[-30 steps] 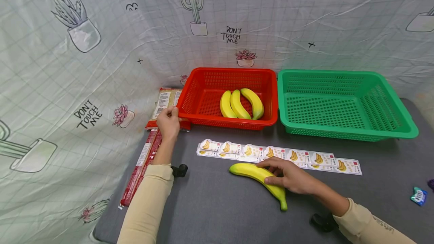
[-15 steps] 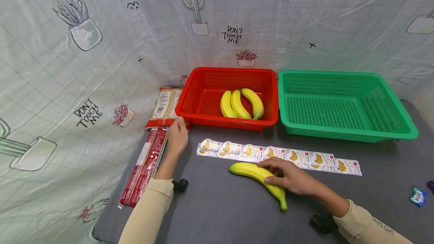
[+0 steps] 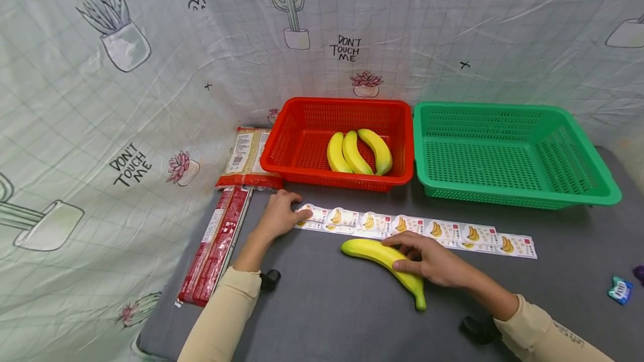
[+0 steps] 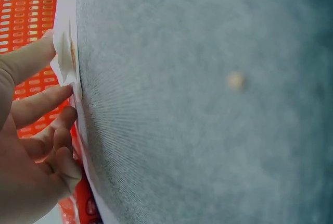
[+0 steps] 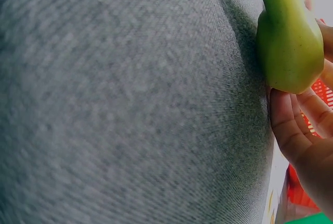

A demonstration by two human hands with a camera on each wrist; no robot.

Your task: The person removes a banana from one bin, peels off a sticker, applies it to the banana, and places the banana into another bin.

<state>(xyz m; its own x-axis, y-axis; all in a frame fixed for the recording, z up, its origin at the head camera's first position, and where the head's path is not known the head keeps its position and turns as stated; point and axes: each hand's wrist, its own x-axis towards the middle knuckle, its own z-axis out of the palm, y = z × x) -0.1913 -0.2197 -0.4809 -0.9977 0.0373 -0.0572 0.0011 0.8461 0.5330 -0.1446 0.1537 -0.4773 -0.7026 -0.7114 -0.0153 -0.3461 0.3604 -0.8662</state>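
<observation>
A yellow banana (image 3: 377,253) with green-tinged ends lies on the grey table. My right hand (image 3: 430,258) holds it around its stem-side half, thumb on the near side and fingers on the far side. In the right wrist view, the banana's green end (image 5: 291,47) shows close beside the fingers. My left hand (image 3: 280,217) reaches to the left end of a row of white banana-print stickers (image 3: 402,225). Its thumb and fingertips touch the end sticker (image 4: 65,57), which looks slightly raised in the left wrist view; the thumb and index finger stand apart.
Behind the stickers, a red basket (image 3: 337,179) contains several bananas (image 3: 356,155). To its right stands a green basket (image 3: 508,197). A bag of grain (image 3: 244,155) and a long red packet (image 3: 216,244) lie at left. A small blue-green wrapper (image 3: 621,290) is at far right.
My left hand has moved from the red basket's front left corner, down and right, to the left end of the stickers. My right hand and its banana stay in place.
</observation>
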